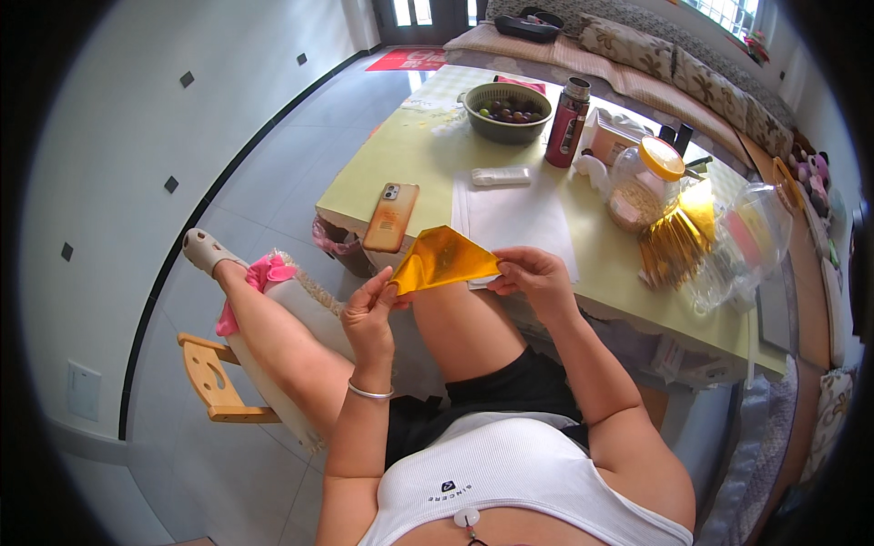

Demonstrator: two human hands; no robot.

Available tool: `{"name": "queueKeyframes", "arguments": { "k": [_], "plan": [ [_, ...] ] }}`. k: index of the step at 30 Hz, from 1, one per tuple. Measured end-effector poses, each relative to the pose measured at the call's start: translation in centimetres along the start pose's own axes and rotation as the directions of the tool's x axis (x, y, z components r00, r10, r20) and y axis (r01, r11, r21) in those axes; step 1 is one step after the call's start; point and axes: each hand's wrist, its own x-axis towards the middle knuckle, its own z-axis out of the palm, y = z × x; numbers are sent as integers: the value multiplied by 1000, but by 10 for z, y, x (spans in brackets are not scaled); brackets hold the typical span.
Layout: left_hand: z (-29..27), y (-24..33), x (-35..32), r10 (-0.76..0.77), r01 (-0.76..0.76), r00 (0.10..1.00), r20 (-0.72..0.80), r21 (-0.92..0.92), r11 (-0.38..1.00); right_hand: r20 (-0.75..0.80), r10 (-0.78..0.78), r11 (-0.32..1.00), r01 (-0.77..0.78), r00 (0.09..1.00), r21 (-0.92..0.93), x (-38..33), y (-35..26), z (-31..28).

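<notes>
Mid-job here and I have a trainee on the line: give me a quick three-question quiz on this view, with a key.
1. What is held between the left hand and the right hand?
2. True or false: the smartphone lies to the left of the white paper.
3. What is inside the grey bowl? a) spoons b) round fruit c) keys

Key:
1. A gold foil sheet, apparently folded.
2. True.
3. b
</notes>
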Motion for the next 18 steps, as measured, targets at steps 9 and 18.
{"name": "queueKeyframes", "arguments": {
  "k": [9,18],
  "plan": [
    [-2,15,-6,-146,143,988,45,66,987,-10,-35,998,35,999,-54,-7,1,-5],
    [18,23,-22,-71,71,995,64,5,997,-44,-226,959,214,973,-185,-25,-22,-8]
  ]
}}
